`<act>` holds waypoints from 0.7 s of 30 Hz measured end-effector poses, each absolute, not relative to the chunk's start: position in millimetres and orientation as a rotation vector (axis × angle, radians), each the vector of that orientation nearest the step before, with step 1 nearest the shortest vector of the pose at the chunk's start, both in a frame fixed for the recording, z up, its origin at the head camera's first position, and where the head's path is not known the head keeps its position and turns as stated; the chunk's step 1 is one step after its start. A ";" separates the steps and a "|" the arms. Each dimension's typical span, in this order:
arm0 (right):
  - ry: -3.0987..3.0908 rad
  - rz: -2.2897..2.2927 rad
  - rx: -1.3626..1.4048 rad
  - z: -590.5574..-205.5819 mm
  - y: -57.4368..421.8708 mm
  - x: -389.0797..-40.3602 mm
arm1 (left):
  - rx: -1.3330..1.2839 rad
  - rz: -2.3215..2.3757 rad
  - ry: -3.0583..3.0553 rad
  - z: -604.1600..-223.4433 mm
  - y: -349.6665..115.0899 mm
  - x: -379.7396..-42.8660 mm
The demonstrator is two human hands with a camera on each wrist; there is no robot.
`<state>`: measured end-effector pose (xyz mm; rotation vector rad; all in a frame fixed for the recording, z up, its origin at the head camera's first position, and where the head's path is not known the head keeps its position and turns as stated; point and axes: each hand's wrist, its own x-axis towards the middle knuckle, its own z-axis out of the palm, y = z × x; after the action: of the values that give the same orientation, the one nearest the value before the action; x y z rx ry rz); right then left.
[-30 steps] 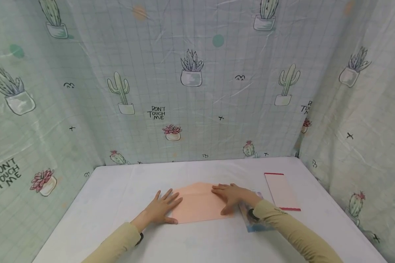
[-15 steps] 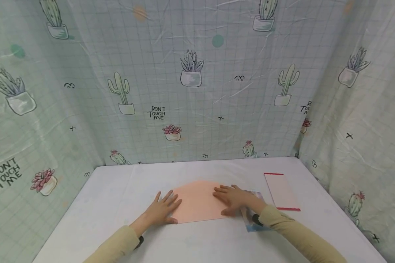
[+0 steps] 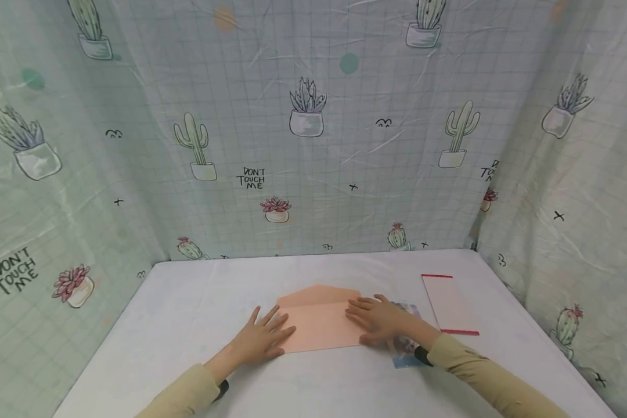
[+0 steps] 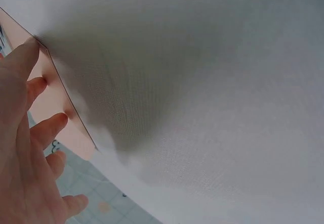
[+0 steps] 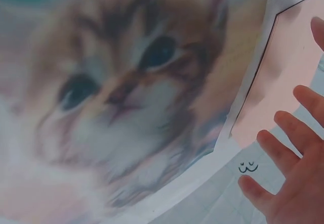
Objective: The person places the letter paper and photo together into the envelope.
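A peach-coloured envelope (image 3: 321, 325) lies on the white table with its pointed flap (image 3: 319, 294) raised toward the back. My left hand (image 3: 261, 339) rests with spread fingers on the envelope's left edge; in the left wrist view its thumb and fingertips touch the peach paper (image 4: 55, 95). At the right edge is my right hand (image 3: 381, 319), fingers spread and extended toward the paper. Under the right wrist lies a kitten picture (image 3: 407, 359), partly hidden by that arm. The right wrist view shows the kitten picture (image 5: 116, 92) close up, beside the envelope (image 5: 278, 72).
A pale pink rectangular sheet (image 3: 451, 305) with red strips at both ends lies at the right of the table (image 3: 204, 313). A cactus-print curtain (image 3: 230, 145) hangs around the back and sides.
My right hand has shifted slightly right, to the envelope's right edge, uncovering more of the paper. The left hand stays at the left edge. The view has shifted slightly.
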<state>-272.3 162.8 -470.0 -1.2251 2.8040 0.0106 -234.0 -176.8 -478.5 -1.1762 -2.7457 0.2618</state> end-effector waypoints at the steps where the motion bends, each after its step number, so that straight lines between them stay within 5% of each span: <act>1: 2.817 0.009 -1.237 -469.4 164.2 -271.8 | -1.175 0.260 -2.743 -478.5 -176.8 -233.7; 21: 3.078 0.013 -1.358 -460.3 208.6 -271.2 | -1.188 0.269 -2.649 -483.2 -173.4 -228.6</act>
<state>-271.2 208.6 -460.3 -1.3581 3.0777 0.0130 -228.6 -173.4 -483.2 -1.1883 -2.6492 0.2688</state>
